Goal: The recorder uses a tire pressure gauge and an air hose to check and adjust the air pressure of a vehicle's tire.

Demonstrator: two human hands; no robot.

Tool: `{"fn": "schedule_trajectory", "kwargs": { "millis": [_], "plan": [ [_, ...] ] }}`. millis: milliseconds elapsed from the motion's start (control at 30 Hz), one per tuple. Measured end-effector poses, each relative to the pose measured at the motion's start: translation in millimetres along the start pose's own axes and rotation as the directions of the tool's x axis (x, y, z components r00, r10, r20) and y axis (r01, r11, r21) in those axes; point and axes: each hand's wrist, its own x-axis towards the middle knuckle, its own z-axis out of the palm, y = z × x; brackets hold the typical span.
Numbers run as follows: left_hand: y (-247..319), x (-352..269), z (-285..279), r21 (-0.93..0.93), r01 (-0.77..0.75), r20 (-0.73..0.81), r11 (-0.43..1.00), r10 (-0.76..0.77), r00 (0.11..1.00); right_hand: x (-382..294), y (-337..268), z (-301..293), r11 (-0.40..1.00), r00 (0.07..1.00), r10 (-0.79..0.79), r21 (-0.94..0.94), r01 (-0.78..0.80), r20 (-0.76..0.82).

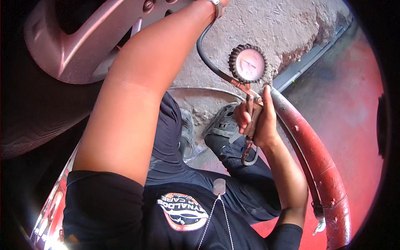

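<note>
My right hand (264, 122) grips the metal body of a tyre inflator (252, 120), its fingers curled around it and its thumb pointing up along the side. A round dial gauge (250, 65) with a black ribbed guard sits on top of the inflator. From there a black rubber hose (206, 57) curves up and passes behind my left wrist. A thin grey air line (250, 163) loops at the fitting under the grip. My left hand lies beyond the top edge, out of view. A wristwatch (216, 3) shows on that wrist, beside an alloy wheel (78, 47).
A dark tyre (40, 118) surrounds the wheel at left. A curved red pipe (315, 153) with worn paint runs down the right side. Broken-edged concrete (281, 22) lies ahead, with a grey conduit (303, 68) along it. My clogs (222, 122) rest below the gauge.
</note>
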Motion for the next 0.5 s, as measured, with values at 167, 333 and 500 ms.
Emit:
{"fn": "schedule_trajectory", "kwargs": {
  "millis": [167, 333, 500],
  "plan": [
    [-4.2, 46.6, -32.3, 0.14, -0.049, -0.13, 0.989, 0.068, 0.989, 12.5, 0.3, 24.3, 1.0, 0.998, 0.004, 0.003, -0.004, 0.065],
    [2.8, 25.3, -35.5, 0.196, -0.14, -0.174, 0.971, 0.175, 0.969, 10.5, -1.2, 29.5, 1.0, 0.999, -0.013, -0.008, 0.014, 0.048],
    [-4.3, 43.7, -40.2, 0.218, -0.213, -0.265, 0.952, 0.268, 0.926, 14.4, 1.5, 31.1, 1.0, 0.997, -0.023, 0.004, 0.023, 0.077]
  ]
}}
